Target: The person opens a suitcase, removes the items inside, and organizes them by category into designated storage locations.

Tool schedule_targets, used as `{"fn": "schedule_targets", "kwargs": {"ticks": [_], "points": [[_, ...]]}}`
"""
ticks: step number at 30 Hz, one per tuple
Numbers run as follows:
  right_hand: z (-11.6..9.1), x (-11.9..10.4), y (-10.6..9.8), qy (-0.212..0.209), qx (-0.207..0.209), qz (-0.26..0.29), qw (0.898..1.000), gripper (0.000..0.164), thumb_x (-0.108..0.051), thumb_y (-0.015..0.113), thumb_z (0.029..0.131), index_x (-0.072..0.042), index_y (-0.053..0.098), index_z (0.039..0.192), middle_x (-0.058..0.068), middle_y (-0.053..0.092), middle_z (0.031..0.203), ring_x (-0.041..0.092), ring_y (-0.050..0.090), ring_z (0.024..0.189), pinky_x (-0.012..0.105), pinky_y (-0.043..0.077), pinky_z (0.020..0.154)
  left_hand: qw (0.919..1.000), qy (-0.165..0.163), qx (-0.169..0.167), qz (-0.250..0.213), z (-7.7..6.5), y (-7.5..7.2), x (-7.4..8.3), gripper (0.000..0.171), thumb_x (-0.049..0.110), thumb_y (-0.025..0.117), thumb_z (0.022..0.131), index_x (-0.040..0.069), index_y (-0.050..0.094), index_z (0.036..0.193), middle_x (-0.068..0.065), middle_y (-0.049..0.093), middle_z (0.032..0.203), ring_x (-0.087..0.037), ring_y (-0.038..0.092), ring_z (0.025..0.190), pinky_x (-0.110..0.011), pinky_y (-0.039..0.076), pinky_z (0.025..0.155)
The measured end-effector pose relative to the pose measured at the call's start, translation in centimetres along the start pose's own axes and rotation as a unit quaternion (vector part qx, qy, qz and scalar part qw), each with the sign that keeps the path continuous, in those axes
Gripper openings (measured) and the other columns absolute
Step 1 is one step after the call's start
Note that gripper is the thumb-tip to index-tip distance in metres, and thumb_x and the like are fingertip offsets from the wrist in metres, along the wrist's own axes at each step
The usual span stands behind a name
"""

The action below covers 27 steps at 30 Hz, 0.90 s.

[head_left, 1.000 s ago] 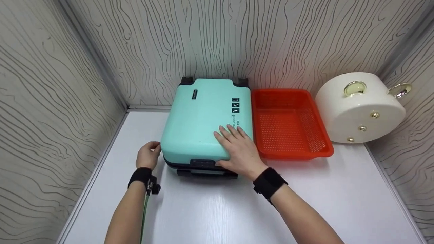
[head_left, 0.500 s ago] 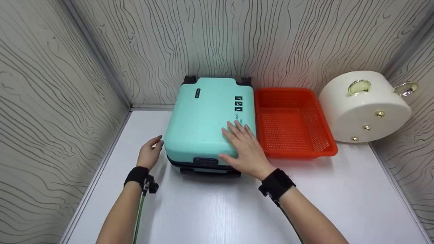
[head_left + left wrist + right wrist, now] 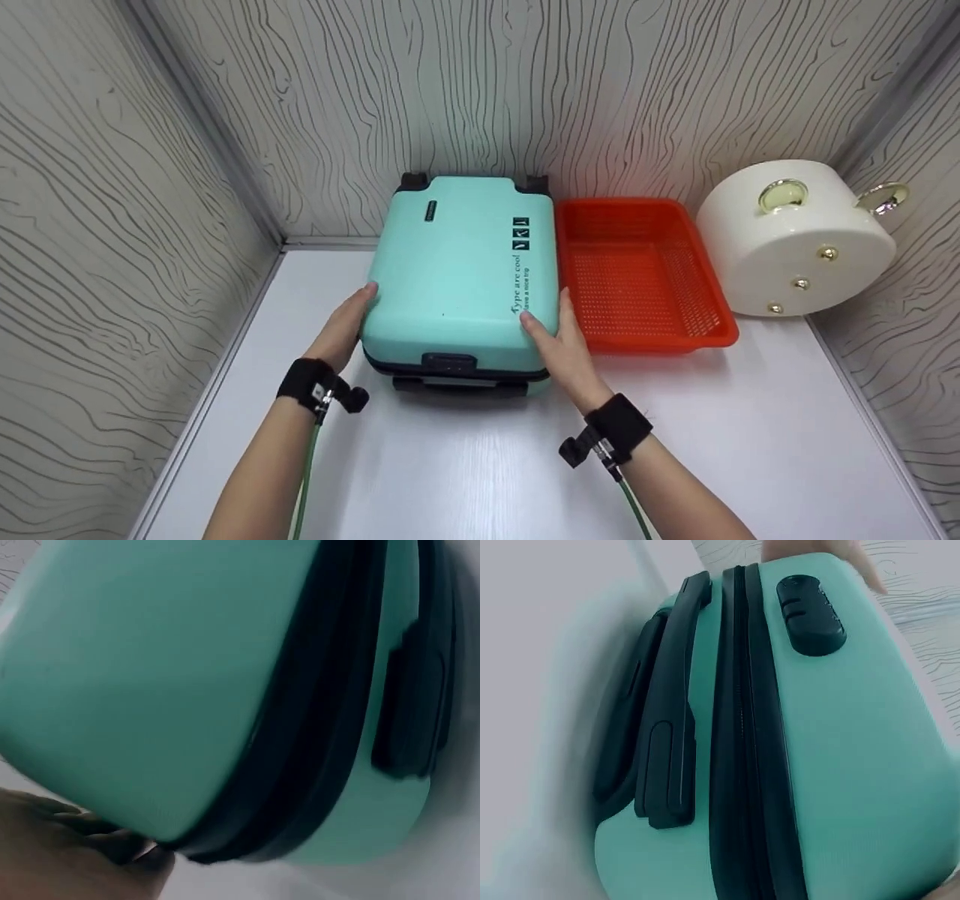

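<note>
A mint-green hard-shell suitcase (image 3: 461, 259) lies flat on the white table, its black zip seam and carrying handle facing me. My left hand (image 3: 341, 330) holds its left side near the front corner, thumb at the upper edge. In the left wrist view, the bent fingers of the left hand (image 3: 82, 851) lie against the suitcase (image 3: 165, 690) near the seam. My right hand (image 3: 570, 356) grips the right front corner, thumb on the lid and forefinger along the side. Its other fingers are hidden. A black combination lock (image 3: 810, 615) shows in the right wrist view.
An orange-red plastic basket (image 3: 637, 346) stands close against the suitcase's right side. Beyond it a round white case (image 3: 795, 232) with gold handles and studs leans by the right wall. A wood-grain patterned wall (image 3: 465, 90) rises close behind the suitcase.
My right hand has slid from lying spread on the lid to the suitcase's right front corner. My left hand has come up against the left side. The suitcase stays in place.
</note>
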State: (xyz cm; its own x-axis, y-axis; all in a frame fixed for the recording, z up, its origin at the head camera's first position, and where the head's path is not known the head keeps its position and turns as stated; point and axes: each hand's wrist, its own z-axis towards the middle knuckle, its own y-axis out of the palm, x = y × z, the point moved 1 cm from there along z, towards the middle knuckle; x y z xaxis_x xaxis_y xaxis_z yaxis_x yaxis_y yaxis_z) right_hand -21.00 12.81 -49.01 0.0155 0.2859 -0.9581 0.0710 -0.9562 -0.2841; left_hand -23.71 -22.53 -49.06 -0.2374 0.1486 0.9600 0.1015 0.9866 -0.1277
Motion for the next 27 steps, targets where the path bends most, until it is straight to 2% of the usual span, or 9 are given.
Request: {"fn": "schedule_targets", "kwargs": {"ticks": [4, 6, 10, 20, 27], "points": [[0.0, 0.1, 0.2, 0.019, 0.005, 0.020, 1.000, 0.111, -0.063, 0.063, 0.094, -0.013, -0.005, 0.165, 0.011, -0.006, 0.171, 0.027, -0.003, 0.156, 0.053, 0.002, 0.123, 0.9996, -0.028, 0.003, -0.003, 0.2, 0.7, 0.2, 0.105, 0.072, 0.057, 0.092, 0.010, 0.014, 0.165, -0.017, 0.036, 0.157, -0.033, 0.036, 0.145, -0.053, 0.021, 0.121], [-0.1, 0.2, 0.2, 0.020, 0.008, 0.027, 0.999, 0.109, -0.063, 0.063, 0.094, -0.016, -0.005, 0.165, 0.010, -0.005, 0.171, 0.028, -0.003, 0.156, 0.055, 0.002, 0.122, 0.9995, -0.029, 0.003, -0.008, 0.3, 0.9, 0.2, 0.106, 0.071, 0.059, 0.092, 0.008, 0.015, 0.164, -0.017, 0.039, 0.154, -0.032, 0.040, 0.141, -0.051, 0.024, 0.120], [-0.2, 0.4, 0.2, 0.022, 0.012, 0.038, 0.999, 0.108, -0.065, 0.063, 0.093, -0.021, -0.004, 0.166, 0.007, -0.005, 0.171, 0.027, -0.003, 0.156, 0.059, 0.003, 0.121, 0.9996, -0.026, 0.000, -0.010, 0.3, 1.0, 0.0, 0.107, 0.072, 0.060, 0.091, 0.008, 0.014, 0.164, -0.017, 0.038, 0.155, -0.031, 0.039, 0.142, -0.050, 0.024, 0.120], [-0.5, 0.9, 0.5, 0.020, 0.018, 0.081, 0.996, 0.102, -0.058, 0.065, 0.095, -0.021, 0.002, 0.166, 0.006, -0.002, 0.172, 0.026, -0.003, 0.156, 0.060, 0.001, 0.121, 0.9998, -0.014, 0.001, -0.017, -0.5, 1.0, -1.4, 0.104, 0.072, 0.056, 0.093, 0.010, 0.012, 0.165, -0.015, 0.035, 0.157, -0.031, 0.036, 0.143, -0.052, 0.022, 0.121], [-0.6, 0.8, 0.6, 0.009, 0.016, 0.111, 0.994, 0.096, -0.052, 0.066, 0.096, -0.026, 0.006, 0.166, 0.001, 0.000, 0.172, 0.024, -0.003, 0.156, 0.061, 0.000, 0.120, 0.9995, -0.001, 0.024, -0.023, -1.2, 1.1, -1.7, 0.103, 0.070, 0.056, 0.094, 0.011, 0.013, 0.165, -0.016, 0.033, 0.158, -0.032, 0.034, 0.145, -0.053, 0.022, 0.121]]}}
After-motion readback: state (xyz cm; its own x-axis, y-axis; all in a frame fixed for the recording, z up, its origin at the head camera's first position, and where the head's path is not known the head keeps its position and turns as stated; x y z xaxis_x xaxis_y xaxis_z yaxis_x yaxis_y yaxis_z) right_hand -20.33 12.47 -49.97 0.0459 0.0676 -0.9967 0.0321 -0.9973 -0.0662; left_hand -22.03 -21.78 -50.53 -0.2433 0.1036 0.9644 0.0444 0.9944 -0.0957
